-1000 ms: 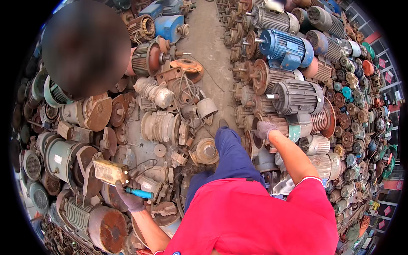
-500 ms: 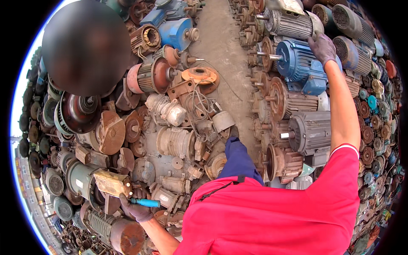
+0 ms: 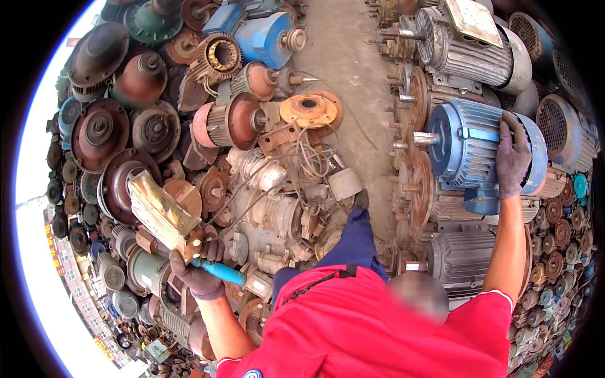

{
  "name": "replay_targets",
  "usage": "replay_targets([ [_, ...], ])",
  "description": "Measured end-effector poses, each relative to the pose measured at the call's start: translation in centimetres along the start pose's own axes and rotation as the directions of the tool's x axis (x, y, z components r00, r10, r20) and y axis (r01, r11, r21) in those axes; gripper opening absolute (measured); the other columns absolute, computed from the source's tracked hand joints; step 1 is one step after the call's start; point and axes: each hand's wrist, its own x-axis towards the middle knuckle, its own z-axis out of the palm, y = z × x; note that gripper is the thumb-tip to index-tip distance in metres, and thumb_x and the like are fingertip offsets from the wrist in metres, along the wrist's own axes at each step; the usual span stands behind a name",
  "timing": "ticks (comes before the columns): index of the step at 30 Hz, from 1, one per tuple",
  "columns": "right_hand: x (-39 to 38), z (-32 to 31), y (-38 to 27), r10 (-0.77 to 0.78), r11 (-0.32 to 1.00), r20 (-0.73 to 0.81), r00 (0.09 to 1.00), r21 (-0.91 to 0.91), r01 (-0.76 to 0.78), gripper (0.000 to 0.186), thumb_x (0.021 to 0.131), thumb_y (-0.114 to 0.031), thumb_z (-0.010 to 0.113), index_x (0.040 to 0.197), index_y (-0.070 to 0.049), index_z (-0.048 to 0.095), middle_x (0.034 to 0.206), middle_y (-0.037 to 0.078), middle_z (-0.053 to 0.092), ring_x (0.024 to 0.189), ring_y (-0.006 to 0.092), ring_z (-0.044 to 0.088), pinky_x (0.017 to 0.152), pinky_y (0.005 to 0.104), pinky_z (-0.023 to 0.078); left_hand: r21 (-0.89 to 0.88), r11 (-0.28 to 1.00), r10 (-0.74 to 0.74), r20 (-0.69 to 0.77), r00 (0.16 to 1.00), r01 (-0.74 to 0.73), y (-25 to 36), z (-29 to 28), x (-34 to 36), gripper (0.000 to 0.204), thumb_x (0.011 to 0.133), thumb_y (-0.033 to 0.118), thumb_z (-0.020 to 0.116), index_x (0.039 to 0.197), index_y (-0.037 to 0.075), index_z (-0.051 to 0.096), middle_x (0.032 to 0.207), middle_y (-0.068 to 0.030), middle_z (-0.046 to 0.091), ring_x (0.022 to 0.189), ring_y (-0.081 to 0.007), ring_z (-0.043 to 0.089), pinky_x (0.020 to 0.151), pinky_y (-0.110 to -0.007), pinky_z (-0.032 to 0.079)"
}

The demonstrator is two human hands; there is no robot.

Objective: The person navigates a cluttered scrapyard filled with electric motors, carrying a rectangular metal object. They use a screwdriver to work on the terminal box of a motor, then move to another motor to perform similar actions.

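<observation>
My left hand (image 3: pixel 198 271), in a dark glove, is closed around a worn yellowish box-like piece (image 3: pixel 162 208) and a turquoise-blue handle (image 3: pixel 219 272). The piece is tilted up to the left, and whether handle and piece are joined is hidden by the fingers. On the right, my gloved right hand (image 3: pixel 513 154) lies on the casing of a blue electric motor (image 3: pixel 469 135), fingers stretched out. This motor lies on its side among others, its bare shaft pointing left toward the aisle.
A grey motor (image 3: pixel 466 47) with a flat plate on it lies beyond the blue one; a dark grey motor (image 3: pixel 463 261) lies nearer. Left are rusty motors, an orange flange (image 3: pixel 309 108) and tangled cable (image 3: pixel 309 160). A concrete aisle (image 3: pixel 343 69) runs between the rows.
My right hand has moved from the gap beside the grey motor onto the blue motor's casing. My left hand has come up, tilting the yellowish piece more steeply. The whole view has shifted.
</observation>
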Motion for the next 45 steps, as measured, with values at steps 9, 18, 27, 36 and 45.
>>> replay_targets([
  [9, 0.1, 0.2, 0.1, -0.012, 1.0, -0.013, 1.0, -0.021, 0.012, 0.024, 0.098, -0.014, 0.068, 0.118, -0.003, 0.074, 0.113, 0.018, 0.076, 0.107, 0.0323, 0.071, 0.097, 0.0394, 0.053, -0.088, 0.993, 0.095, 0.139, 0.986, -0.083, 3.0, 2.6, 1.5, 0.056, 0.098, 0.058, 0.059, 0.11, 0.004, 0.055, 0.073, 0.0042, 0.038, 0.064, -0.0097, 0.034, 0.058, -0.026, 0.03],
  [18, 0.5, -0.1, -0.6, 0.0, 0.999, -0.03, 1.0, -0.047, -0.001, 0.024, 0.096, -0.013, 0.068, 0.117, -0.001, 0.074, 0.111, 0.018, 0.076, 0.107, 0.0334, 0.07, 0.096, 0.0406, 0.054, -0.105, 0.99, 0.119, 0.237, 0.964, -0.096, 4.8, 4.7, 8.0, 0.05, 0.096, 0.061, 0.059, 0.089, 0.013, 0.049, 0.073, 0.0023, 0.04, 0.066, -0.0122, 0.033, 0.062, -0.028, 0.031],
  [27, 0.5, 0.3, -1.9, -0.039, 0.981, -0.085, 0.996, -0.192, 0.022, 0.023, 0.096, -0.006, 0.065, 0.117, 0.001, 0.071, 0.113, 0.021, 0.073, 0.109, 0.0378, 0.068, 0.1, 0.0447, 0.051, -0.244, 0.969, 0.064, 0.432, 0.9, 0.048, 1.6, 11.5, 23.0, 0.045, 0.099, 0.055, 0.061, 0.094, 0.011, 0.054, 0.075, 0.0026, 0.037, 0.067, -0.0118, 0.036, 0.062, -0.028, 0.032],
  [36, 1.4, 1.8, -3.9, 0.166, 0.948, -0.156, 0.974, -0.246, -0.201, 0.022, 0.091, 0.004, 0.063, 0.111, 0.001, 0.07, 0.108, 0.019, 0.072, 0.106, 0.035, 0.068, 0.103, 0.0423, 0.05, -0.201, 0.968, -0.045, 0.462, 0.886, 0.153, -3.9, 22.7, 47.2, 0.047, 0.099, 0.057, 0.059, 0.098, 0.01, 0.056, 0.074, 0.0028, 0.04, 0.066, -0.0111, 0.038, 0.061, -0.027, 0.033],
  [45, 4.1, 3.7, -6.7, 0.773, 0.573, -0.424, 0.471, 0.147, -0.806, 0.032, 0.103, -0.016, 0.054, 0.122, 0.004, 0.07, 0.089, 0.004, 0.068, 0.069, 0.0083, 0.05, 0.066, 0.0244, 0.043, -0.187, 0.938, -0.177, 0.469, 0.865, 0.293, -7.6, 28.8, 66.1, 0.057, 0.101, 0.056, 0.057, 0.119, 0.002, 0.058, 0.074, 0.0037, 0.042, 0.065, -0.0103, 0.038, 0.061, -0.028, 0.033],
])
